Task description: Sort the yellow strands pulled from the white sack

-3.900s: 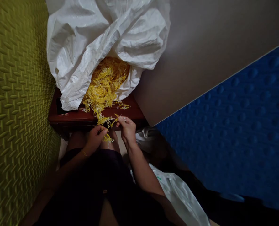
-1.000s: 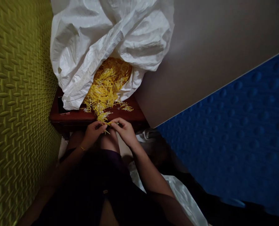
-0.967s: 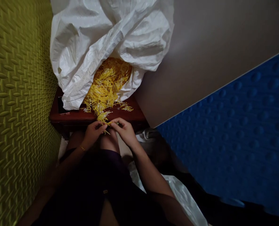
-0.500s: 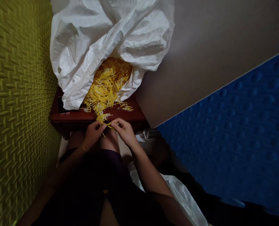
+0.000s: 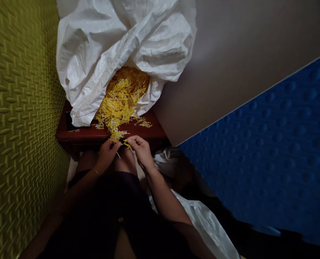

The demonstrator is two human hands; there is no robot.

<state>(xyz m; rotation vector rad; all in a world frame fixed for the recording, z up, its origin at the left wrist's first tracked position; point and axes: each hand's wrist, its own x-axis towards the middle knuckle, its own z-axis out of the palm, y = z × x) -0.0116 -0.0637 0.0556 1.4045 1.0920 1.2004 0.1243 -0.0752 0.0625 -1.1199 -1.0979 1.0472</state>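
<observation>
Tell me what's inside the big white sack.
At the mouth of the white sack, a tangled heap of yellow strands with whitish ends shows, spilling onto the dark red tabletop. Its folds cover the rest, so what lies deeper can't be seen.

Left hand (image 5: 108,154), one; right hand (image 5: 141,150), one; so two hands. One bracelet (image 5: 95,171). Two knees (image 5: 124,162). Yellow strands (image 5: 119,100): one big heap, too many and too tangled to count from where I stand. One white sack (image 5: 162,50), one counter (image 5: 87,135), one flat black object (image 5: 72,125). Upright surfaces, three: one yellow-green panel (image 5: 19,126), one grey panel (image 5: 230,54), one blue panel (image 5: 284,151). Pale plastic bags (image 5: 203,219): at least one; too dim to be surer.
</observation>
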